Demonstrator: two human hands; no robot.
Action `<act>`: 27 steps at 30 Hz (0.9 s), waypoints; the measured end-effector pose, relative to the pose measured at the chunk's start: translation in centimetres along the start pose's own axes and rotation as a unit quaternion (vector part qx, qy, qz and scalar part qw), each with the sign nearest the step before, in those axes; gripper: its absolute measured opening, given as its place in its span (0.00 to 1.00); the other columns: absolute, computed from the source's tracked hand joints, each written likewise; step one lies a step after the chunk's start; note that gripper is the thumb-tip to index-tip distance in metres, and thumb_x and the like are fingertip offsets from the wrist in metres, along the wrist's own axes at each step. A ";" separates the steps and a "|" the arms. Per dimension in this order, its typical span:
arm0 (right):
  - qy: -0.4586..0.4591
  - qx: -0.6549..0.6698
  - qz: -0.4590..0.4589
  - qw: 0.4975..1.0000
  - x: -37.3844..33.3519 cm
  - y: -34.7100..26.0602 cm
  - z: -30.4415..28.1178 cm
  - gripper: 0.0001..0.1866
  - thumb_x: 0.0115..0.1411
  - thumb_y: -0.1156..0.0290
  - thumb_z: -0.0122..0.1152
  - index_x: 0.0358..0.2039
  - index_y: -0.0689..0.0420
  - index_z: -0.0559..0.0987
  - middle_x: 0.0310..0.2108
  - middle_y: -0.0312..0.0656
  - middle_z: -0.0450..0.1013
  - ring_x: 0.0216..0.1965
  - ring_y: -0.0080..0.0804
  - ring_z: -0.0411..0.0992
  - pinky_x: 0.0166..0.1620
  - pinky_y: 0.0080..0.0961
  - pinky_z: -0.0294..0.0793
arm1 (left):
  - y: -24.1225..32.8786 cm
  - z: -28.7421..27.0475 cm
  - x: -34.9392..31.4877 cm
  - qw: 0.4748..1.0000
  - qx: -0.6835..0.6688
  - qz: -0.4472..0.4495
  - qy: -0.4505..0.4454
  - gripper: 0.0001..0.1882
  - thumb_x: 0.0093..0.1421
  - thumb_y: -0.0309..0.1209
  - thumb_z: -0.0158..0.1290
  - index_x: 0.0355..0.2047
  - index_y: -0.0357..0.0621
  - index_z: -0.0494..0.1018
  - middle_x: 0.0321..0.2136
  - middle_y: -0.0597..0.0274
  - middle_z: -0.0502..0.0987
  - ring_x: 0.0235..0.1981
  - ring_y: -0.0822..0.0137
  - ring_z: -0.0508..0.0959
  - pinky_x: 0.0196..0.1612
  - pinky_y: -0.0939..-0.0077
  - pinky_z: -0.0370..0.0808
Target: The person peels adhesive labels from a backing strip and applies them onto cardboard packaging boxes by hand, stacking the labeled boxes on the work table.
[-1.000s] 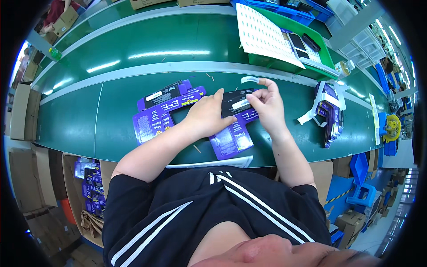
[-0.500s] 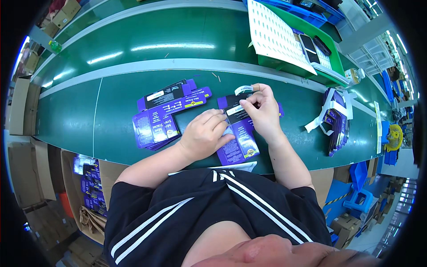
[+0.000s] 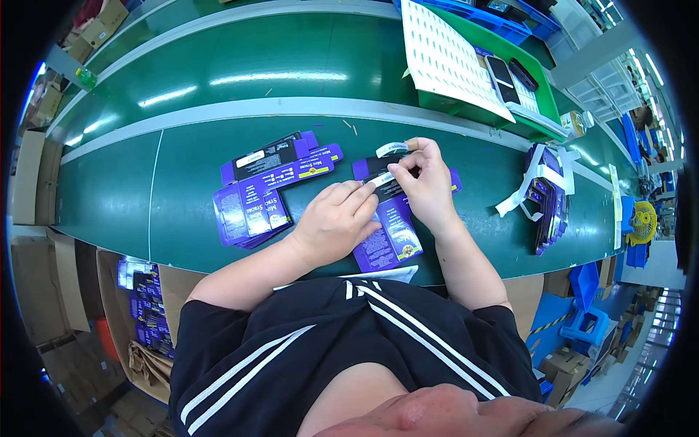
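A flat, unfolded purple carton [image 3: 397, 237] with a black panel lies on the green table in front of me. My left hand [image 3: 336, 222] rests on its left side, fingers bent and thumb apart, with the fingertips at one end of a white label [image 3: 383, 178] over the black panel. My right hand [image 3: 428, 182] pinches the label's other end between thumb and fingers. A second white label strip [image 3: 392, 149] curls from the tip of my right index finger. Part of the carton is hidden under my hands.
To the left lies a stack of flat purple cartons [image 3: 251, 207]. On the right stands a bundle of cartons [image 3: 547, 200] with white strips. A green tray [image 3: 550, 98] at the back holds a label sheet [image 3: 451, 62] and a phone [image 3: 501, 76]. Below left is an open cardboard box [image 3: 182, 291].
The pinched label's left end has come to my left fingertips, and it lies more slanted over the black panel. My right hand has shifted slightly left with the curled strip.
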State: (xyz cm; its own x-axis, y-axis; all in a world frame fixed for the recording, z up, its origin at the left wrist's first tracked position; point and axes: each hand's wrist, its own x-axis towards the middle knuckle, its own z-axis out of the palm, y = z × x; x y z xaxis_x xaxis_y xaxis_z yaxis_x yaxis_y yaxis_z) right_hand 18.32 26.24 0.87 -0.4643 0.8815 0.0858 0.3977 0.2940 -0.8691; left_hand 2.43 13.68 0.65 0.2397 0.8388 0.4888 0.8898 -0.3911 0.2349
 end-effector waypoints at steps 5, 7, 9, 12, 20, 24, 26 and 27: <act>0.016 -0.068 -0.032 0.997 0.0 0.7 0.1 0.19 0.56 0.78 0.64 0.49 0.60 0.71 0.24 0.36 0.74 0.26 0.24 0.70 0.32 0.21 0.70 | -0.1 -0.2 0.6 0.999 0.022 0.025 -0.035 0.21 0.56 0.37 0.60 0.46 0.40 0.73 0.52 0.53 0.74 0.48 0.58 0.74 0.51 0.68 0.71; 0.038 -0.064 -0.036 0.997 -0.2 0.7 0.0 0.19 0.56 0.78 0.63 0.48 0.60 0.71 0.25 0.36 0.74 0.28 0.25 0.70 0.33 0.22 0.70 | -0.4 -0.4 1.3 0.997 0.026 0.043 -0.062 0.20 0.56 0.37 0.59 0.47 0.40 0.72 0.53 0.53 0.74 0.46 0.58 0.73 0.50 0.68 0.71; 0.051 -0.062 -0.039 0.996 -0.2 0.7 -0.1 0.19 0.56 0.79 0.63 0.48 0.60 0.71 0.25 0.36 0.74 0.29 0.26 0.70 0.34 0.23 0.71 | -0.7 -0.4 2.1 0.995 0.029 0.054 -0.076 0.20 0.57 0.37 0.59 0.47 0.40 0.72 0.53 0.53 0.74 0.45 0.58 0.73 0.49 0.68 0.72; 0.033 0.099 0.034 0.994 -0.1 0.7 -1.0 0.26 0.54 0.77 0.66 0.53 0.59 0.70 0.32 0.40 0.76 0.38 0.32 0.72 0.43 0.28 0.71 | -0.6 0.2 3.6 0.992 0.022 0.067 -0.101 0.20 0.56 0.35 0.59 0.47 0.40 0.73 0.53 0.54 0.73 0.47 0.56 0.73 0.52 0.67 0.71; -0.176 -0.272 -0.221 0.920 0.1 -1.1 -7.6 0.43 0.46 0.71 0.74 0.65 0.53 0.66 0.49 0.44 0.74 0.53 0.42 0.69 0.59 0.37 0.64 | -0.6 1.0 2.0 0.995 -0.035 0.016 -0.095 0.17 0.56 0.35 0.59 0.43 0.40 0.73 0.51 0.51 0.73 0.47 0.53 0.74 0.53 0.65 0.72; -0.258 -0.300 -0.226 0.890 1.5 -2.3 -8.2 0.51 0.41 0.70 0.77 0.67 0.51 0.64 0.55 0.44 0.71 0.57 0.43 0.67 0.61 0.39 0.62 | -0.9 0.2 1.8 0.994 -0.064 -0.007 -0.091 0.16 0.56 0.35 0.59 0.41 0.39 0.73 0.50 0.50 0.73 0.48 0.52 0.74 0.53 0.64 0.73; -0.266 -0.301 -0.247 0.882 1.6 -3.5 -8.8 0.51 0.40 0.70 0.78 0.67 0.52 0.65 0.54 0.44 0.72 0.56 0.42 0.68 0.61 0.37 0.63 | -1.0 -0.6 2.2 0.994 -0.056 -0.025 -0.087 0.16 0.56 0.35 0.59 0.41 0.39 0.73 0.50 0.50 0.73 0.49 0.52 0.74 0.53 0.64 0.73; -0.290 -0.282 -0.177 0.897 1.7 -4.0 -9.4 0.51 0.40 0.71 0.78 0.67 0.52 0.65 0.54 0.44 0.72 0.56 0.42 0.68 0.61 0.36 0.63 | -1.0 -1.3 2.7 0.994 -0.074 -0.028 -0.069 0.17 0.57 0.36 0.59 0.42 0.38 0.74 0.51 0.49 0.73 0.51 0.52 0.74 0.55 0.64 0.73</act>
State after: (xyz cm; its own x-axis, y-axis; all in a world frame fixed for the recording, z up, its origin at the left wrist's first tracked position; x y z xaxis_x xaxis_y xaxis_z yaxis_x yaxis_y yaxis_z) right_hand 23.37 30.07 9.12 -0.9092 0.4035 -0.1027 0.4055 0.8022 -0.4381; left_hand 1.63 15.80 2.83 0.2513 0.9009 0.3538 0.8386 -0.3852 0.3852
